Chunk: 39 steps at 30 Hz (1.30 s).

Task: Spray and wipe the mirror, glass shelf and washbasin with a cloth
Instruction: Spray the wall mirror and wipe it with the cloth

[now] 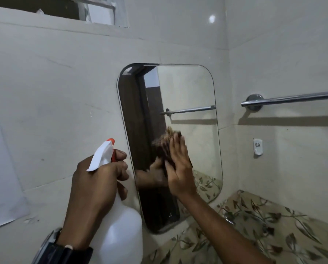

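A rounded rectangular mirror (188, 92) hangs on the pale wall ahead of me. My right hand (178, 166) lies flat against its middle, pressing a dark brown cloth (164, 143) to the glass; most of the cloth is hidden under my palm and blurred. My left hand (96, 180) grips a white spray bottle (119, 221) by its neck, just left of the mirror. The bottle's white head with the orange nozzle (110, 141) points up and to the right. The glass shelf and washbasin are out of view.
A chrome towel rail (292, 98) juts from the right wall at mirror height. Below it sits a small white wall fitting (257, 146). Leaf-patterned tiles (264, 225) cover the lower right wall. A window opening (54, 8) is at the top left.
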{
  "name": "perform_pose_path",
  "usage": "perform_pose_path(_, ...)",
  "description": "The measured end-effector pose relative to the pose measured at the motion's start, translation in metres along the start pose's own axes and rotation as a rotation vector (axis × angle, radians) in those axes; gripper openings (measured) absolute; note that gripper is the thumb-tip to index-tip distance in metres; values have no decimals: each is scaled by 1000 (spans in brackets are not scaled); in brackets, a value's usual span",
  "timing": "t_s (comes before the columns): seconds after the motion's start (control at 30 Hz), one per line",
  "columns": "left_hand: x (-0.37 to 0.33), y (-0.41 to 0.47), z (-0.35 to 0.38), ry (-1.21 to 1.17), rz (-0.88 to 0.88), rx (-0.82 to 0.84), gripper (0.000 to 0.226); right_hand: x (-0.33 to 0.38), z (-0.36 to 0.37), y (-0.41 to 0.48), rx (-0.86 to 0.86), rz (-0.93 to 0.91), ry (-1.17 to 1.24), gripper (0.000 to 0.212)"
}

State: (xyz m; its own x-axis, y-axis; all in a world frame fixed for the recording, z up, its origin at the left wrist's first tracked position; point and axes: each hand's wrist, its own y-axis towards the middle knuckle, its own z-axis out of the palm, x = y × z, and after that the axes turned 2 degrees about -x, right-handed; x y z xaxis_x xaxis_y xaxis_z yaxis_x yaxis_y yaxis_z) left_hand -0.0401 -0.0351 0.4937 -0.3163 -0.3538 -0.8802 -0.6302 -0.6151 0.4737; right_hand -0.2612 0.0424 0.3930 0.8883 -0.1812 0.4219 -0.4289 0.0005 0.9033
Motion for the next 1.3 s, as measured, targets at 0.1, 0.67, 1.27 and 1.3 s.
perform_pose_path(0.1,1,-1,2,-12,15,-8,43,32,15,22,19,-106,-18,71)
perform_pose_path(0.67,44,-18,27,32,-60,64,52,-2,21,-72,50,6,-27,70)
perform_pose_path(1.27,103,0,43,-104,-212,455,47,-50,-10,-57,46,27,1,71)
perform_pose_path(1.3,103,-1,46,-95,-223,437,43,-58,-12,-72,66,32,7,72)
